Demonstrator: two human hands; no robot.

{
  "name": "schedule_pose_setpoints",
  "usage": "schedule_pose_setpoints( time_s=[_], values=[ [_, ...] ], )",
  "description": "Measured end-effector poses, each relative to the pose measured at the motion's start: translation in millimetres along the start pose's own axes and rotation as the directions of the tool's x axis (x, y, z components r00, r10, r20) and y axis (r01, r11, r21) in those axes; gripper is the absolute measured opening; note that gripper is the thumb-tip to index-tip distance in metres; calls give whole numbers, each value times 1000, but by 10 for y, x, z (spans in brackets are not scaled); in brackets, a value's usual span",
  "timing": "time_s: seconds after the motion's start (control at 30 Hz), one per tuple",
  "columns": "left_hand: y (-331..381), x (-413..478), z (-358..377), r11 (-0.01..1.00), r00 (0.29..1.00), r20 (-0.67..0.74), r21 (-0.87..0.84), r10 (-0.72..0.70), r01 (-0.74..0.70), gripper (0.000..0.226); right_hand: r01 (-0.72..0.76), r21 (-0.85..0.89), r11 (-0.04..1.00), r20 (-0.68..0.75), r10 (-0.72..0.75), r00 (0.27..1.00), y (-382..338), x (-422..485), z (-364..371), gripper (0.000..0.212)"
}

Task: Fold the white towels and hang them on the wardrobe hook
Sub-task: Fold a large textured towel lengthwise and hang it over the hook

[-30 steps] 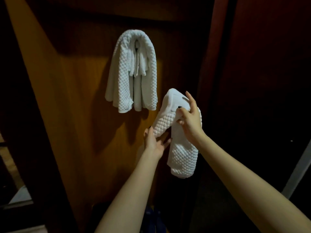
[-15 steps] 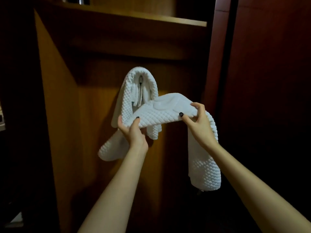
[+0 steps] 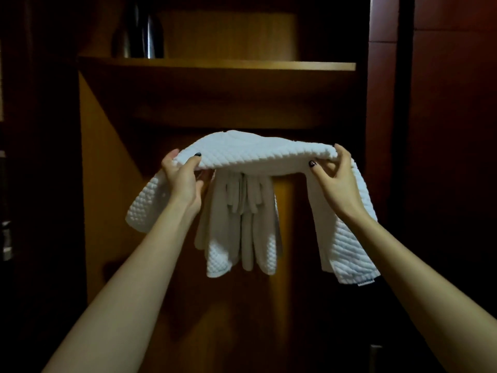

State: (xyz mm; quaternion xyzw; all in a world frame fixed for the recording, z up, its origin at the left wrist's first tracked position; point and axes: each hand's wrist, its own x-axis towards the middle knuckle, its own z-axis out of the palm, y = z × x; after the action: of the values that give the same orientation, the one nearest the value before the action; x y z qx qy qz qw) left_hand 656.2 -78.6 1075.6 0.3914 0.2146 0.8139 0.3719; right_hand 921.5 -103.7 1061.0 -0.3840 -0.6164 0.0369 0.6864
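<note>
I hold a folded white waffle-weave towel (image 3: 252, 154) stretched level in front of the wardrobe's back panel. My left hand (image 3: 183, 181) pinches its left part, and the end beyond it droops down. My right hand (image 3: 336, 179) pinches the right part, with a longer end hanging past my wrist. Behind and below it a second white towel (image 3: 239, 232) hangs in folds from the wardrobe hook. The held towel hides the hook itself.
A wooden shelf (image 3: 215, 64) runs across the wardrobe just above the towels, with a dark shiny vessel (image 3: 142, 30) standing on it. The wardrobe's orange side panel (image 3: 99, 184) is at the left. Dark wood door panels (image 3: 443, 157) close the right side.
Both hands have lifted the towel and spread it wide, from a bunched hold low on the right to a level span covering the top of the hanging towel. The view tilted upward.
</note>
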Motion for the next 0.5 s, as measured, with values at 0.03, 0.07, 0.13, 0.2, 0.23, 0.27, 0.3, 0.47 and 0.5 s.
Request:
schedule_pose_setpoints(
  time_s=[0.03,0.07,0.13,0.2,0.23,0.27,0.3,0.47,0.5],
  values=[
    [24,123,36,999,999,19,31,29,-29,54,30,8,1000,-29,-30,999,2,120,65,61],
    [51,248,79,996,998,37,61,58,-61,53,65,10,998,-56,-64,996,1,243,131,56],
    [90,500,173,987,992,63,108,111,-118,49,117,-11,993,-94,-117,989,-12,486,244,49],
    [82,745,261,970,984,93,177,154,-169,46,150,-29,988,-104,-153,983,-16,723,337,48],
    [57,865,294,963,980,110,197,166,-185,46,164,-45,985,-101,-168,981,-6,826,379,48],
    [23,983,315,957,978,124,217,170,-194,46,177,-70,982,-98,-184,978,21,912,428,49],
    [-31,1103,322,952,976,133,231,172,-200,47,190,-99,977,-93,-199,976,62,978,476,49],
    [-337,1488,205,945,979,147,275,141,-177,43,208,-173,963,14,-209,978,499,1111,695,52],
    [-390,1534,148,948,983,146,283,108,-146,41,196,-177,965,31,-193,981,567,1111,736,51]
  ],
)
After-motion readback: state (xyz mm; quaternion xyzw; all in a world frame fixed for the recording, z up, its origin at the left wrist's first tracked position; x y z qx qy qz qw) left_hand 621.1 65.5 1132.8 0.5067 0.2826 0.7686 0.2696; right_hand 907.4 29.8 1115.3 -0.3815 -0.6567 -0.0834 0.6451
